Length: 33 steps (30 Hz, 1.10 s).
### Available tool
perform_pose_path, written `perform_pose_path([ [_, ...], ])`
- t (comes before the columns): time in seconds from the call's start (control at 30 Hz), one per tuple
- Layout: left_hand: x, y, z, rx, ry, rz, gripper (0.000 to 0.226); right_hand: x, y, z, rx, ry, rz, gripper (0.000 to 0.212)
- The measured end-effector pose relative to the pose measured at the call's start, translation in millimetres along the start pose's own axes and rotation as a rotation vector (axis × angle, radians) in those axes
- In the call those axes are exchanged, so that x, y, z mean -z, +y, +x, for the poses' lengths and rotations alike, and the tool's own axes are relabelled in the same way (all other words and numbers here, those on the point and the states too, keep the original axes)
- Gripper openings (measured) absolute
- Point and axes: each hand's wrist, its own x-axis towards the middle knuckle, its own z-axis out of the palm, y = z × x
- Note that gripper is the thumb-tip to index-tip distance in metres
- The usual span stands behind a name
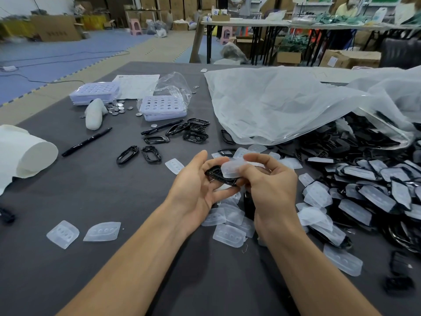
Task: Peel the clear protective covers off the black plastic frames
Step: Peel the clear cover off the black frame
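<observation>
My left hand [193, 190] holds a black plastic frame [218, 175] above the grey table [91, 197], fingers curled under it. My right hand [271, 183] pinches the clear cover [232, 168] at the frame's right end; the cover stands partly lifted off the frame. Bare black frames [193, 133] lie in a loose group further back on the table. Loose clear covers [230, 222] are scattered below and around my hands. A heap of covered frames [369, 195] spills from a big plastic bag [284, 103] on the right.
Two black pens [86, 141] lie left of the bare frames. Lilac trays [163, 107] and small metal discs [117, 108] sit at the back left, with a white paper roll [27, 153] at the left edge. Two covers [82, 232] lie front left.
</observation>
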Motion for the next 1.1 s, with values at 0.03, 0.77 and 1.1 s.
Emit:
perform_pose_path([
  [0.03,0.4,-0.6,0.4,0.006,-0.016,-0.017,0.053,0.1,0.0,0.2,-0.01,-0.007,0.017,0.026],
  [0.77,-3.3,-12.1,4.7,-0.111,-0.086,-0.199,0.031,12.9,-9.9,12.5,-0.188,0.067,0.255,0.026],
  [1.1,-3.0,-8.7,4.0,-0.104,-0.089,-0.227,0.025,15.1,-6.4,20.7,-0.306,0.067,0.392,0.017],
])
